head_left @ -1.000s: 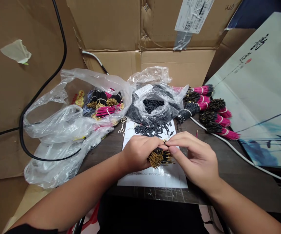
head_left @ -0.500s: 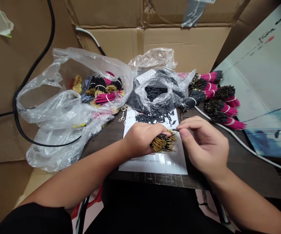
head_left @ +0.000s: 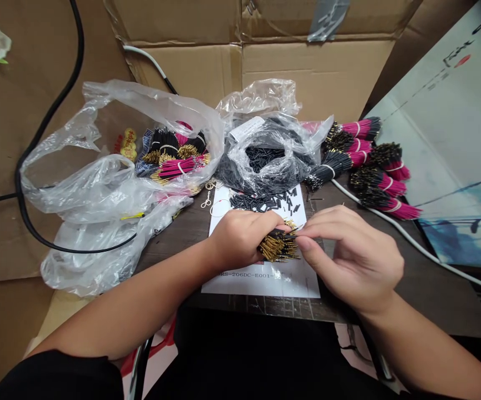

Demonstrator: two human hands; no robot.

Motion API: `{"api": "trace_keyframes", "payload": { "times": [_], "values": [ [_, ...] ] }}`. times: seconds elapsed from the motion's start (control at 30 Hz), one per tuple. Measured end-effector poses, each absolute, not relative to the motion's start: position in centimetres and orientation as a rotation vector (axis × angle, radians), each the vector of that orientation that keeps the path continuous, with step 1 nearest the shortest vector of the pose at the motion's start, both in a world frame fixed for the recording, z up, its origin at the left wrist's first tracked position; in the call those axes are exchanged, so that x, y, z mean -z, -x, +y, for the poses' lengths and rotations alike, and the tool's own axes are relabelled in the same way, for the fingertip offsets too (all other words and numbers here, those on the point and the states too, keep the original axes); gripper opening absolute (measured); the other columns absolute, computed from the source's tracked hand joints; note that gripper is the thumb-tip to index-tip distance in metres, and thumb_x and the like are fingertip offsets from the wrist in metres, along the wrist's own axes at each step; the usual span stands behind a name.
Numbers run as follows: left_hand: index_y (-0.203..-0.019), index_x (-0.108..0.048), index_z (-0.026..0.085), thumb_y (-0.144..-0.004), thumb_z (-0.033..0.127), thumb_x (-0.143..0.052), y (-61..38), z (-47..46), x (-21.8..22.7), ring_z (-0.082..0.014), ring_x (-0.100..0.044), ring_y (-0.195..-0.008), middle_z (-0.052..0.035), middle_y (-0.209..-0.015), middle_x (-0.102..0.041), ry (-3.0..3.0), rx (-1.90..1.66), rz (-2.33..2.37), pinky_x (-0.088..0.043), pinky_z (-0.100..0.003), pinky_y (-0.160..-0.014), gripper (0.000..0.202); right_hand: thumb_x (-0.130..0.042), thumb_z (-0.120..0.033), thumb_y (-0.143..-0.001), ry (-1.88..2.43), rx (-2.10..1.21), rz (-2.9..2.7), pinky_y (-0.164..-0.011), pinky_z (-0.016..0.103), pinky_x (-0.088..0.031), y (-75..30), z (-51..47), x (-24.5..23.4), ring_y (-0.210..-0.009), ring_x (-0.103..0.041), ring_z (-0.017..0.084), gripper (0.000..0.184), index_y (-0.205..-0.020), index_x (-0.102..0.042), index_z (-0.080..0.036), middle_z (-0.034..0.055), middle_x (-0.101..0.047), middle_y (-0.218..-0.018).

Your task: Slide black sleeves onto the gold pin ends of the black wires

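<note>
My left hand (head_left: 242,239) is closed around a bundle of thin wires with gold crimp pins (head_left: 277,248), which fan out past my fingers. My right hand (head_left: 351,258) is pinching at the pin ends of that bundle between thumb and forefinger. A small black sleeve sits at those fingertips, partly hidden by them. Below both hands lies a white printed sheet (head_left: 261,284), with loose black sleeves (head_left: 263,203) spread across its far end.
A clear bag of black sleeves (head_left: 265,158) and a clear bag of wire bundles (head_left: 174,166) stand behind the sheet. Pink-and-black wire bundles (head_left: 361,164) lie on the dark table (head_left: 436,294) at right. Cardboard (head_left: 315,72) walls the back; a white cable (head_left: 399,228) crosses the table.
My right hand has moved from just beside the bundle, where a black sleeve showed at its fingertips, onto the bundle's pin ends. My left hand keeps its grip.
</note>
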State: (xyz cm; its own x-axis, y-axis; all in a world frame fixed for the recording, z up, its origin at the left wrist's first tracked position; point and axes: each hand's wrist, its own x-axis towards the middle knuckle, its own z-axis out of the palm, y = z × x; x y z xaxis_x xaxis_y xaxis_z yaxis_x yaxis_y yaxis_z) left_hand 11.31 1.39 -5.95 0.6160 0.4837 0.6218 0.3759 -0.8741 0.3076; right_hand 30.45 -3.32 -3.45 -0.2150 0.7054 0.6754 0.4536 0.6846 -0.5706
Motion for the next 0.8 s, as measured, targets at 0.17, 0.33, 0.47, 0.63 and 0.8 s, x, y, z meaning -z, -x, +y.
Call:
{"api": "trace_keyframes", "payload": {
  "times": [0.17, 0.33, 0.47, 0.63, 0.8],
  "values": [
    [-0.089, -0.057, 0.015, -0.089, 0.039, -0.049, -11.2, 1.4, 6.1, -0.0077, -0.062, -0.061, 0.0006, -0.071, -0.065, -2.73, -1.03, 0.765, -0.045, -0.019, -0.058, 0.025, -0.068, -0.011, -0.075, 0.911, -0.292, -1.907, -0.068, 0.033, -0.052, -30.4, -3.3, 3.4, -0.073, -0.063, 0.015, 0.019, -0.09, -0.065, -0.022, 0.0006, -0.068, -0.08],
    [-0.087, -0.057, 0.015, -0.091, 0.039, -0.043, -11.4, 1.4, 6.0, -0.0087, -0.06, -0.059, -0.0002, -0.068, -0.063, -2.791, -0.966, 0.79, -0.044, -0.02, -0.056, 0.028, -0.07, -0.009, -0.073, 0.919, -0.105, -2.02, -0.072, 0.034, -0.053, -30.6, -3.4, 3.5, -0.077, -0.063, 0.016, 0.026, -0.095, -0.066, -0.022, 0.0017, -0.069, -0.084],
    [-0.087, -0.057, 0.014, -0.089, 0.034, -0.046, -11.4, 1.2, 5.9, -0.0091, -0.06, -0.059, -0.0001, -0.069, -0.063, -2.734, -0.969, 0.799, -0.044, -0.02, -0.056, 0.023, -0.072, -0.007, -0.069, 0.856, 0.103, -2.089, -0.071, 0.033, -0.054, -30.6, -3.5, 3.5, -0.076, -0.061, 0.017, 0.038, -0.105, -0.065, -0.019, 0.0034, -0.069, -0.083],
    [-0.091, -0.056, 0.013, -0.085, 0.028, -0.051, -11.3, 1.1, 5.8, -0.009, -0.061, -0.063, 0.0006, -0.074, -0.063, -2.592, -1.015, 0.829, -0.044, -0.019, -0.059, 0.017, -0.072, -0.018, -0.072, 0.868, 0.185, -2.175, -0.078, 0.037, -0.054, -30.4, -4.0, 4.6, -0.089, -0.062, 0.021, 0.054, -0.124, -0.057, -0.016, 0.0076, -0.068, -0.098],
    [-0.092, -0.057, 0.014, -0.082, 0.021, -0.052, -11.2, 1.3, 5.5, -0.0085, -0.061, -0.064, 0.0007, -0.077, -0.064, -2.538, -1.05, 0.873, -0.044, -0.018, -0.06, 0.013, -0.063, -0.032, -0.081, 0.918, -0.015, -2.104, -0.084, 0.043, -0.051, -30.4, -3.7, 4.2, -0.098, -0.059, 0.025, 0.051, -0.129, -0.054, -0.017, 0.011, -0.063, -0.108]
  ]
}}
